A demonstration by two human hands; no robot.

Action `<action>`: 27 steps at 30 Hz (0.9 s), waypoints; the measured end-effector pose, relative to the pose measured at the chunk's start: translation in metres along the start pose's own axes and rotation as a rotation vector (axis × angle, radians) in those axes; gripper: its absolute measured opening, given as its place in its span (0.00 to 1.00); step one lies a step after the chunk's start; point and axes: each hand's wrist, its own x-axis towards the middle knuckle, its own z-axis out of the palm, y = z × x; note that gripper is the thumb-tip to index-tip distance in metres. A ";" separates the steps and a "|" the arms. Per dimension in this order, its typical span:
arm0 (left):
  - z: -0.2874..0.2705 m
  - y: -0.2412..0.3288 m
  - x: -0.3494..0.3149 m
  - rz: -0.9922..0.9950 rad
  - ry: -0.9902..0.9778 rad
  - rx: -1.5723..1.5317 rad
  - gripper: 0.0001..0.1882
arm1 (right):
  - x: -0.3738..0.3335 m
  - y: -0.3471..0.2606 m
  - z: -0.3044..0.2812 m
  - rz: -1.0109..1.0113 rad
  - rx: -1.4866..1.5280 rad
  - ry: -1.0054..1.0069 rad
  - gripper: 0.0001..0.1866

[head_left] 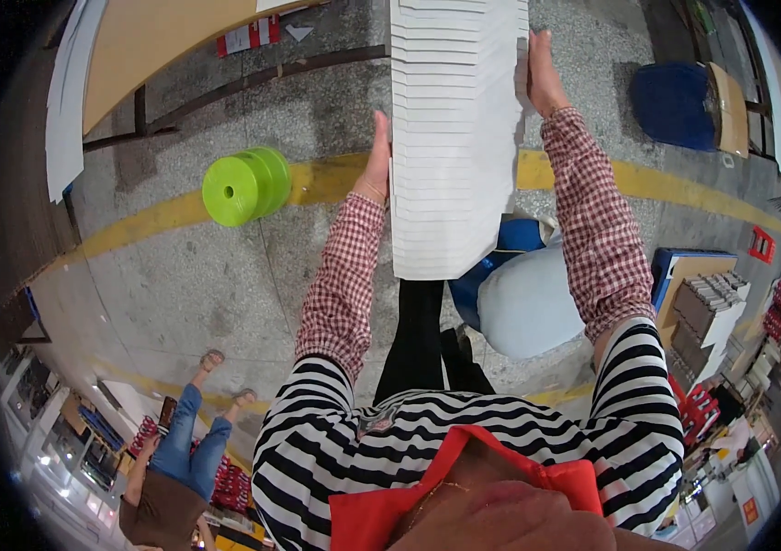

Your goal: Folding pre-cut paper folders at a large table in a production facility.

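A long stack of white card sheets (445, 138), their edges overlapping like steps, stretches in front of me from the upper edge of the view almost to my body. My left hand (376, 165) presses against its left side, thumb pointing up along the edge; the other fingers are hidden by the stack. Farther forward on the right side, my right hand (546, 78) lies along the opposite edge, with part of its fingers out of sight. Between them, both hands hold the stack. Checked sleeve covers (346, 271) reach over both forearms.
A bright green spool (232, 189) stands on the floor at left. A blue chair with a pale cushion (530, 298) is close by my right leg. Another blue seat (673, 106) stands farther right. A tan-topped table (151, 50) is at far left. A person (170, 487) is behind on the left.
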 end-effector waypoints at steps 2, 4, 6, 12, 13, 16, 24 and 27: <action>-0.005 0.006 -0.001 -0.145 -0.043 -0.095 0.47 | 0.001 -0.012 0.000 -0.024 0.048 0.013 0.43; -0.006 0.009 0.004 -0.111 -0.063 -0.054 0.47 | 0.005 -0.025 0.004 -0.089 0.040 0.037 0.44; 0.005 0.015 0.014 -0.079 -0.103 -0.016 0.47 | 0.013 -0.037 0.006 -0.146 -0.016 0.068 0.46; 0.018 0.018 0.008 -0.006 -0.062 0.127 0.43 | 0.013 -0.040 0.013 -0.120 -0.041 -0.017 0.48; 0.013 0.020 0.004 -0.044 -0.066 0.076 0.43 | 0.010 -0.038 0.020 -0.115 -0.028 -0.025 0.48; 0.025 0.013 0.016 -0.038 -0.114 0.032 0.43 | 0.038 -0.042 -0.005 -0.193 -0.045 -0.039 0.48; 0.029 0.022 0.010 -0.086 -0.072 0.040 0.46 | 0.099 -0.077 -0.012 -0.352 0.097 0.206 0.45; 0.033 0.022 0.005 -0.109 -0.095 -0.033 0.45 | 0.124 -0.092 -0.018 -0.171 -0.045 0.276 0.45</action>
